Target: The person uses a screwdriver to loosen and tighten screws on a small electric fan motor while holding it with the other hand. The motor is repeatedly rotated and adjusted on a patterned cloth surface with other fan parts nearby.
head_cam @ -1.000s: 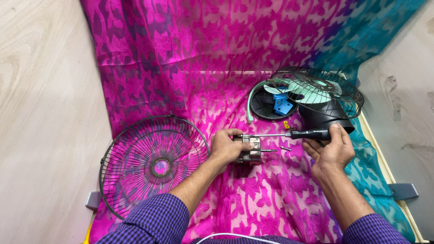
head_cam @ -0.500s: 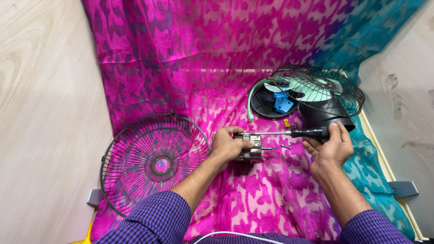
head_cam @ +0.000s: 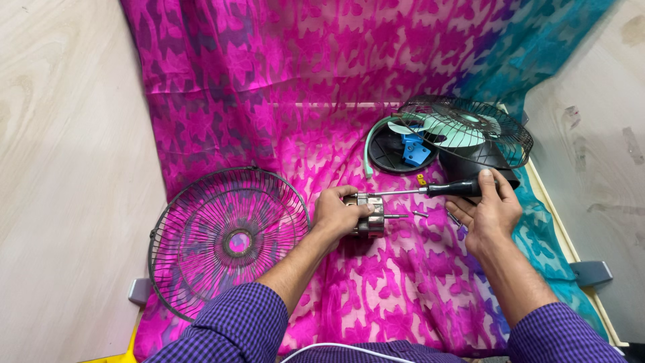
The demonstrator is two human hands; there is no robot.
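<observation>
Metal fan motor (head_cam: 366, 215) sits on the pink cloth (head_cam: 403, 289), gripped tight by the left hand (head_cam: 338, 212). The right hand (head_cam: 489, 210) pinches a black-handled screwdriver (head_cam: 430, 191); its tip should stay straight in the motor's screw. Beside the motor lies a wire fan guard (head_cam: 222, 238).

Between the wire fan guard (head_cam: 225, 242) on the left and the left hand (head_cam: 339, 212) there is only a narrow gap of cloth. Behind the screwdriver (head_cam: 430, 191), the black fan base (head_cam: 396, 149) and the second wire guard (head_cam: 467, 131) block the way to the far right. Small screws (head_cam: 420, 214) lie just beside the right hand (head_cam: 490, 215). The pink cloth (head_cam: 282, 87) further back is open.
</observation>
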